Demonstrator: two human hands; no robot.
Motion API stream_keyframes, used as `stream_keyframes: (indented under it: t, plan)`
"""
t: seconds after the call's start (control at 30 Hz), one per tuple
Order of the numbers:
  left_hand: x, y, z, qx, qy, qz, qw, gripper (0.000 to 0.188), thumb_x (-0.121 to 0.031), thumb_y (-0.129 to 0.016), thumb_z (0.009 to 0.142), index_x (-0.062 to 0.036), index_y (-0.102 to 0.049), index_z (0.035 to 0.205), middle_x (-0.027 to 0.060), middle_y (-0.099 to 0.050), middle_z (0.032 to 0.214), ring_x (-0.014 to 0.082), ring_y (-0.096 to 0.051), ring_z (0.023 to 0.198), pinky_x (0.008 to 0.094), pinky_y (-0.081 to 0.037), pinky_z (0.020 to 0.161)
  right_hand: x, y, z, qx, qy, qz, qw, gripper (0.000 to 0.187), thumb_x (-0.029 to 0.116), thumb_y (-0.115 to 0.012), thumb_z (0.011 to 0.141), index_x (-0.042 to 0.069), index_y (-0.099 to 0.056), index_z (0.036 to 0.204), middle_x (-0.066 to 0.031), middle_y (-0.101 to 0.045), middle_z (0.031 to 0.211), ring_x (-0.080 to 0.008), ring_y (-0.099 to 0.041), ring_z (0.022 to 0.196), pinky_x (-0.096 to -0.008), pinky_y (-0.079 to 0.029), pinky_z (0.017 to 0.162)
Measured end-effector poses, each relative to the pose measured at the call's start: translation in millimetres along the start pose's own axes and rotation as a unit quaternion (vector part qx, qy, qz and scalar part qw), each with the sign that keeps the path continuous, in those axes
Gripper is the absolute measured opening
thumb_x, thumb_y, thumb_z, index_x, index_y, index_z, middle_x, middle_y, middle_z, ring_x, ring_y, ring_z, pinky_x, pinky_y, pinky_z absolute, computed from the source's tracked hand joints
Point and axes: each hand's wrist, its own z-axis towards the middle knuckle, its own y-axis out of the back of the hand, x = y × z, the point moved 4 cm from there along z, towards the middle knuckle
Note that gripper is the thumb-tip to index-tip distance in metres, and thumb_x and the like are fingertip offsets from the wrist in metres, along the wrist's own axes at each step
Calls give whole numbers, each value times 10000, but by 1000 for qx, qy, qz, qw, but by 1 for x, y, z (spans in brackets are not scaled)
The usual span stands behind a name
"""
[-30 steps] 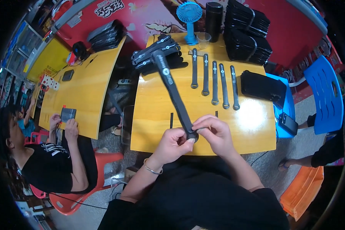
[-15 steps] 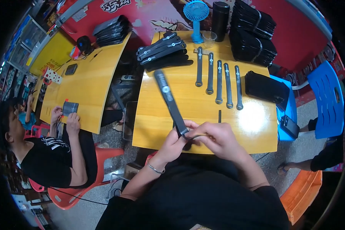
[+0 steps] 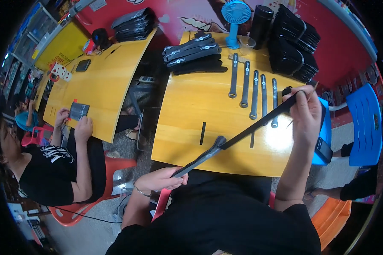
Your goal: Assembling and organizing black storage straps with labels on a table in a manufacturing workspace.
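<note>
One dark strap (image 3: pixel 238 137) slants lengthwise toward far right, pinched by left fingers (image 3: pixel 174 182) and right fingers (image 3: pixel 303 101).

Bunched together near one end of a black strap (image 3: pixel 251 128) a second ago, the left grip (image 3: pixel 161 180) and right grip (image 3: pixel 306 112) now stand well apart, the strap stretched slantwise between them. The right has risen over the tabletop's (image 3: pixel 178 123) right side; the left has dropped past its front edge.
</note>
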Motion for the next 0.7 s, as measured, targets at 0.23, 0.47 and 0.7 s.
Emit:
stream_keyframes:
  t: [0.23, 0.47, 0.7]
  plan:
    - [22, 39, -36, -29, -40, -72, 996, 114, -128, -463, 941, -25, -479, 988, -65, -352, 654, 20, -305, 516, 170, -241, 450, 23, 23, 32, -132, 139, -20, 981, 175, 151, -515, 941, 34, -596, 1043, -26, -571, 747, -33, -532, 639, -145, -417, 531]
    - [-22, 52, -26, -19, -349, -262, 900, 347, -348, -340, 980, -21, -450, 1018, -14, -326, 588, 68, -279, 431, 209, -234, 396, -20, -48, 19, 10, 49, -135, 990, 121, 66, -484, 935, 11, -578, 989, -22, -630, 826, 1, -442, 585, -141, -292, 504]
    - [-45, 53, -14, -116, -449, -262, 846, 330, -382, -355, 973, -70, -457, 1008, 3, -366, 628, 69, -295, 438, 201, -248, 393, -55, -107, 29, 61, 93, -129, 985, 75, 1, -533, 899, -13, -588, 947, -38, -642, 827, -88, -613, 806, -212, -454, 680]
